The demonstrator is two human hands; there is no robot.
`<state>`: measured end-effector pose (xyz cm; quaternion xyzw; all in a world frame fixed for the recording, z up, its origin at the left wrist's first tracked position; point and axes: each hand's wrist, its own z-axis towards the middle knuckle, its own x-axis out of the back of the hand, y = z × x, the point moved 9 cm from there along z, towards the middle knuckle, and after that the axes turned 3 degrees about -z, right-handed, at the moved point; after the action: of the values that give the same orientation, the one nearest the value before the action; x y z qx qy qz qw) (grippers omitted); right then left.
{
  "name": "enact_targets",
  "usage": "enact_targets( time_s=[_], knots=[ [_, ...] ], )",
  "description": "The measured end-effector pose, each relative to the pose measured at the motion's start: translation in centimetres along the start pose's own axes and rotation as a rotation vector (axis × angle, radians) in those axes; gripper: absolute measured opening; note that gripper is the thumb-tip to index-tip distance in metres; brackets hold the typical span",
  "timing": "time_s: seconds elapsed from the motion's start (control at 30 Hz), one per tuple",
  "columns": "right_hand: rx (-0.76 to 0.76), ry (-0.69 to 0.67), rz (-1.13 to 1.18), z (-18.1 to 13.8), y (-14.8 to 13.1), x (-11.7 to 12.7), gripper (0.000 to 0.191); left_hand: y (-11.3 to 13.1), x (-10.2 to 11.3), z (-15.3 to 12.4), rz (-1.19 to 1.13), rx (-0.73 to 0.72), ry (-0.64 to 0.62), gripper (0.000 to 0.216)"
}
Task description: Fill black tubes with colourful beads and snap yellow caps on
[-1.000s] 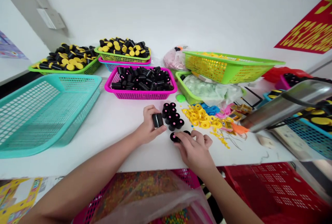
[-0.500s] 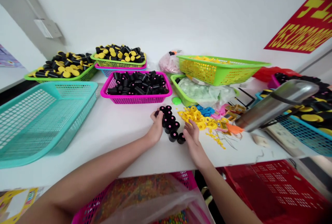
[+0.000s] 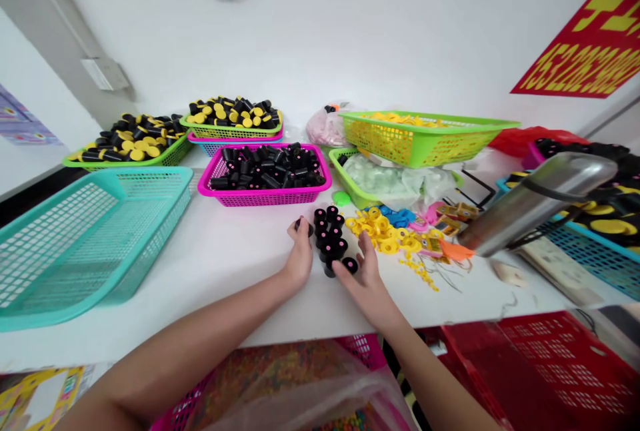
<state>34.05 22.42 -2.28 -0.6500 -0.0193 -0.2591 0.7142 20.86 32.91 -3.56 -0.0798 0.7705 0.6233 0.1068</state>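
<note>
Several black cylinders with pink dots on their tops (image 3: 330,234) stand upright in a tight cluster on the white table. My left hand (image 3: 300,254) is at the cluster's left side, its fingertips closed around a black cylinder (image 3: 305,226) a little apart from the others. At the front right of the group is my right hand (image 3: 369,281), fingers apart. Its thumb reaches toward the nearest cylinders, and one black cylinder (image 3: 350,264) lies between thumb and fingers; whether they touch it I cannot tell.
Behind the cluster stands a magenta basket (image 3: 273,198) of black cylinders. A turquoise basket (image 3: 115,284) is at left. Yellow rings (image 3: 383,231) lie to the right, near a steel flask (image 3: 540,198). Below the table edge are a bag of colourful beads (image 3: 280,378) and a red crate (image 3: 540,364).
My left hand has drawn one cylinder slightly away from the cluster. My right thumb has moved left across the front cylinders. The view has shifted slightly.
</note>
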Motion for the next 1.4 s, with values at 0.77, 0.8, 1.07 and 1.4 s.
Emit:
enact_targets(
  time_s=[0.77,0.8,1.07,1.4],
  knots=[
    [-0.199,-0.094,0.252,9.2,1.1,-1.1,0.068,0.4,-3.3,2.3,0.014,-0.060,-0.061,0.050],
    [-0.201,-0.091,0.233,9.5,1.1,-0.8,0.068,0.9,-3.2,2.2,0.043,-0.073,-0.064,0.048],
    [0.121,-0.107,-0.314,13.5,-6.3,1.7,0.039,7.1,1.2,2.1,0.428,-0.325,-0.375,0.040],
    [0.139,-0.354,-0.865,24.1,-10.5,-8.6,0.064,6.1,3.2,2.4,0.793,-0.433,-0.439,0.025]
  ],
)
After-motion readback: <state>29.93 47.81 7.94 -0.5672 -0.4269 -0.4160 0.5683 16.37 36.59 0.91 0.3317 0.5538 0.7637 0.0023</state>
